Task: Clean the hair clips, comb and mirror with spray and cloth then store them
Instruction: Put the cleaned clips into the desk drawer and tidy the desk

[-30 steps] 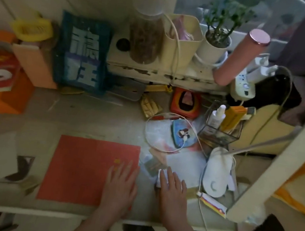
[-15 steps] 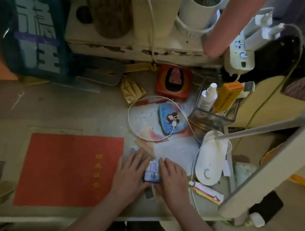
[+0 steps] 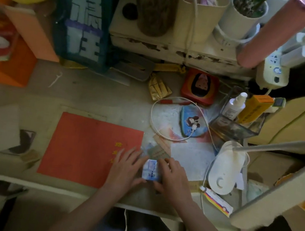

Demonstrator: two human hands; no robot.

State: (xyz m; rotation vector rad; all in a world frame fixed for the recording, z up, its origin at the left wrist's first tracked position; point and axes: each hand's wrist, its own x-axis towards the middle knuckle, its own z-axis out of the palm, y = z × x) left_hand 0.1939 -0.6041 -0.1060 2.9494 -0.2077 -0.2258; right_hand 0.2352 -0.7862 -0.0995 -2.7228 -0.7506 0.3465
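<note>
Head view puts both your hands low at the worktop's (image 3: pixel 99 96) near edge, about 6 o'clock in the frame. Between them sits a small pale-blue packet (image 3: pixel 151 171), standing or lying with its long side running 12 to 6 o'clock. Your left hand (image 3: pixel 127 167) touches its 9 o'clock side, fingers fairly straight and spread, thumb tucked toward its near corner. Your right hand (image 3: pixel 173 174) presses in from 3 o'clock with fingers bent over its top edge. Whether either hand truly grips it I cannot tell; it looks cradled between the two. What the packet is stays unclear: possibly the folding mirror, possibly a wipe pack.

The relation that counts for the next move is the spray (image 3: pixel 234 107). It stands upright in a clear box (image 3: pixel 232 126) at about 1 o'clock from your hands, well apart from them, beyond a white lamp base (image 3: pixel 225 168) and a looped white cable (image 3: pixel 153 113). Your right hand is the nearer one, so I judge that hand should reach for it, going up and over the lamp base, not across it, while the left steadies the packet.

No hair clips, comb or cloth can be picked out with any certainty in the clutter. A red sheet (image 3: pixel 88 147) lies flat at 9 o'clock, partly under your left hand.
</note>
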